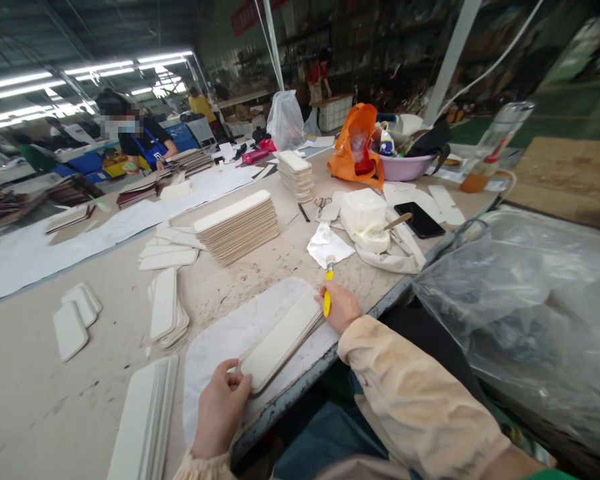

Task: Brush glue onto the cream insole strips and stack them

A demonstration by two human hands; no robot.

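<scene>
My left hand [224, 405] pinches the near-left end of a long white board with rounded ends [280, 340], the top one of a thin stack. The stack lies on a white sheet [205, 360] by the table's front edge. In my right hand [344, 308] is a brush with a yellow handle [329, 287], its bristles pointing away from me at a small white sheet [325, 241]. That hand is at the far right end of the board. Just beyond stands a white tub [364, 212] with a stick [399, 221] leaning in it.
More white boards lie in stacks: a tall one [237, 230], another behind [296, 177], and long ones at the near left [143, 420]. A phone [419, 220], an orange bag [353, 150] and a purple basin [405, 167] are at right. Clear plastic [530, 287] hangs beside the table.
</scene>
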